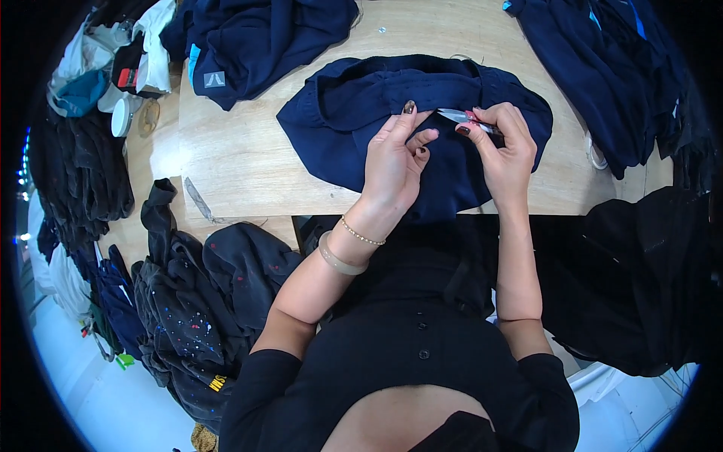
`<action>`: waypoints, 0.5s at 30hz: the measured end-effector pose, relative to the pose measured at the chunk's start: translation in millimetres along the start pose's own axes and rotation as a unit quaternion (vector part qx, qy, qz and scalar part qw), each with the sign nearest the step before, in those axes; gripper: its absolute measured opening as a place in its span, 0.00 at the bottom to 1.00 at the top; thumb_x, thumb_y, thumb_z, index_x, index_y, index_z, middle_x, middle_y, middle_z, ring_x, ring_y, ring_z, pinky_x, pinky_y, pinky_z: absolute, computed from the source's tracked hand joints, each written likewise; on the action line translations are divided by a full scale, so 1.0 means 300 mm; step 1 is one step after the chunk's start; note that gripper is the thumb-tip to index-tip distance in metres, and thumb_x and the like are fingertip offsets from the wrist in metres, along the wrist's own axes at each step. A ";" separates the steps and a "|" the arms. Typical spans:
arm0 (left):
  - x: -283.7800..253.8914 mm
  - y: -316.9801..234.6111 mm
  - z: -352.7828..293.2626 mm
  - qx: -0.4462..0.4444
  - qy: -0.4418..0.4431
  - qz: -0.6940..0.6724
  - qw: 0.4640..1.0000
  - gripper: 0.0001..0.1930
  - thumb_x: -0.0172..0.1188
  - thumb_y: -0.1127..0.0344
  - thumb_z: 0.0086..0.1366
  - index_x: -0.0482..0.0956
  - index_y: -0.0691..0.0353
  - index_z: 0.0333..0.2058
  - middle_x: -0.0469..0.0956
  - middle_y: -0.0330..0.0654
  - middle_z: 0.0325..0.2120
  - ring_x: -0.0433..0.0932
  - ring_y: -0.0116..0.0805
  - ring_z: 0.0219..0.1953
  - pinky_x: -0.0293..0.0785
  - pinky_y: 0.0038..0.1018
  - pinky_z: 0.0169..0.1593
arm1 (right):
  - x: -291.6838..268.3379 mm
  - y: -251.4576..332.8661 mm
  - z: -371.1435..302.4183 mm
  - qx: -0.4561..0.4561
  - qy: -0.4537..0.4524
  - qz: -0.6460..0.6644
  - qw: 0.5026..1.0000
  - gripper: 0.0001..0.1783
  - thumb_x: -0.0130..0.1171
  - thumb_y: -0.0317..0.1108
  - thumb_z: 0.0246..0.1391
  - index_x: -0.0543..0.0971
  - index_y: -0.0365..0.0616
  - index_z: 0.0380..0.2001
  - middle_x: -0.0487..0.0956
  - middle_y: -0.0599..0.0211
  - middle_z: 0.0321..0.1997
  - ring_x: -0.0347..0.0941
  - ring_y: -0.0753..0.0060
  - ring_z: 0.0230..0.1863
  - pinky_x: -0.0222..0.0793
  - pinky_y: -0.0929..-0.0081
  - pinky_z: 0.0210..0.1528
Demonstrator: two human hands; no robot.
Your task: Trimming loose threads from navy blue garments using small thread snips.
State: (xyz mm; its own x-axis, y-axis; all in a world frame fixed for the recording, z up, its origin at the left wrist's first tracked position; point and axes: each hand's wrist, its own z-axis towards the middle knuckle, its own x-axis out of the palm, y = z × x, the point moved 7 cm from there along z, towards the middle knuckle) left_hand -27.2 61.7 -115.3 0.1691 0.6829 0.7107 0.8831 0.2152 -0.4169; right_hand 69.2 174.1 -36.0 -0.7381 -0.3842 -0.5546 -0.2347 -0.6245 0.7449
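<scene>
A dark navy garment [422, 162] with a gathered waistband [418, 90] lies spread on the table in front of me, its near part hanging over the front edge. Above its middle, my left hand [393, 162] has the thumb pressed towards the index finger and the other fingers curled. Whatever that pinch holds, if anything, is too small to make out. My right hand [506, 147] grips small thread snips [459, 116] with metal blades and a reddish part near the fingers. The blade tips point left, close to my left fingertips, over the garment.
More navy garments lie at the table's far left [263, 45] and far right [602, 83]. Dark, paint-speckled clothing [184, 301] is heaped at my left, and black fabric [633, 279] at my right. A white round container [124, 114] stands at the left, near piled cloth.
</scene>
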 end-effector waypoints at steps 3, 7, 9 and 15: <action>0.013 0.000 -0.020 -0.005 -0.007 0.008 1.000 0.12 0.56 0.57 0.68 0.75 0.60 0.39 0.78 0.40 0.43 0.77 0.22 0.33 0.67 0.13 0.30 | -0.012 0.046 -0.010 -0.042 -0.025 -0.024 0.999 0.12 0.69 0.29 0.41 0.76 0.35 0.26 0.75 0.66 0.25 0.68 0.67 0.28 0.64 0.74 0.31; 0.007 0.010 -0.022 -0.012 -0.018 0.013 1.000 0.12 0.56 0.57 0.68 0.75 0.59 0.40 0.78 0.40 0.43 0.78 0.22 0.33 0.66 0.14 0.31 | -0.004 0.053 -0.018 -0.060 -0.040 -0.075 0.995 0.11 0.70 0.30 0.41 0.77 0.37 0.25 0.75 0.67 0.25 0.68 0.68 0.28 0.65 0.74 0.30; 0.026 -0.008 -0.043 -0.002 -0.006 0.015 1.000 0.12 0.56 0.57 0.68 0.75 0.59 0.40 0.78 0.40 0.44 0.78 0.22 0.33 0.66 0.15 0.32 | -0.012 0.078 -0.009 -0.066 -0.054 -0.081 0.993 0.11 0.70 0.30 0.41 0.78 0.38 0.25 0.75 0.67 0.25 0.68 0.68 0.28 0.65 0.74 0.30; 0.030 0.000 -0.031 -0.002 -0.003 0.019 1.000 0.13 0.56 0.56 0.68 0.75 0.59 0.42 0.78 0.40 0.44 0.79 0.22 0.34 0.66 0.16 0.32 | -0.001 0.064 0.010 -0.054 -0.051 -0.068 0.995 0.11 0.69 0.30 0.42 0.77 0.37 0.25 0.76 0.67 0.25 0.68 0.67 0.27 0.64 0.74 0.29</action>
State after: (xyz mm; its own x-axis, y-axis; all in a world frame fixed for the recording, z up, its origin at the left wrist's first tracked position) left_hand -21.5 61.5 -103.6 0.2001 0.6951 0.6905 0.8780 0.1855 -0.4412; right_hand 63.0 164.1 -20.4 -0.7658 -0.2245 -0.6026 -0.2705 -0.7376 0.6186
